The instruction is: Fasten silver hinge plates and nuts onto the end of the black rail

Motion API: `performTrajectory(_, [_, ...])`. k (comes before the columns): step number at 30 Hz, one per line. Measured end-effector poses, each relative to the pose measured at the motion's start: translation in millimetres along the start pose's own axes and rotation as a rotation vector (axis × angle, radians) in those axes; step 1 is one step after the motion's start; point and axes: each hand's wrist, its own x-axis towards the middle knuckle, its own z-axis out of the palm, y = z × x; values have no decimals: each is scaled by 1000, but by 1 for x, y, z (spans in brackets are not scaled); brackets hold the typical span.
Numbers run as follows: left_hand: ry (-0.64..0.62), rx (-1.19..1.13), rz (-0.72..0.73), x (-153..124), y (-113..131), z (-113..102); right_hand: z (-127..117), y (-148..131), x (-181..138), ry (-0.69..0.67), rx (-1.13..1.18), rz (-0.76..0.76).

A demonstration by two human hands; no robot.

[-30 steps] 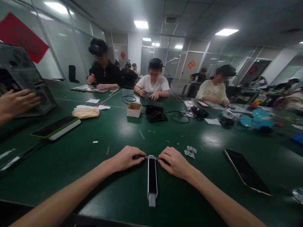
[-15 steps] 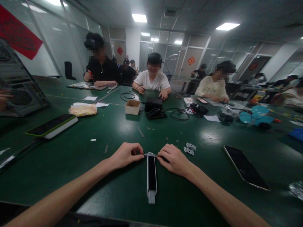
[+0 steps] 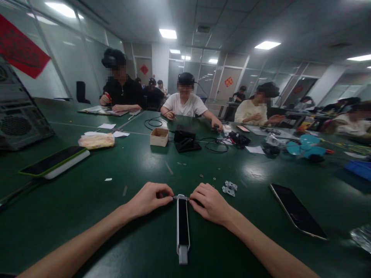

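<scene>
A long, narrow device with a white edge and a black top face (image 3: 182,222) lies on the green table, its grey tab pointing towards me. Across its far end runs a thin metal rod-like piece (image 3: 174,197), too small to make out fully. My left hand (image 3: 150,199) pinches the left end of that piece between thumb and fingertips. On the other side, my right hand (image 3: 209,201) has its fingers closed on the right end, partly hiding it. Beyond my right hand lie a bent metal bracket (image 3: 230,188) and small rings (image 3: 201,175).
A black phone (image 3: 298,212) lies to the right, near crumpled clear wrap (image 3: 361,235). On the left are a green-edged phone (image 3: 52,160) and a computer case (image 3: 21,112). A small open box (image 3: 159,138) and black cables stand further back. Several co-workers sit around the table.
The view has tilted slightly up. My hands keep their pinch at the device's far end. Across the table, the co-worker in white has reached an arm out towards the right.
</scene>
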Motion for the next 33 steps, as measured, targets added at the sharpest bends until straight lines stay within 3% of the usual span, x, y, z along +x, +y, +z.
performTrajectory(20, [42, 6, -66, -1, 3, 0, -4, -3, 1, -45, -17, 33])
performTrajectory(33, [76, 18, -69, 0, 1, 5, -2, 0, 0, 2, 29, 0])
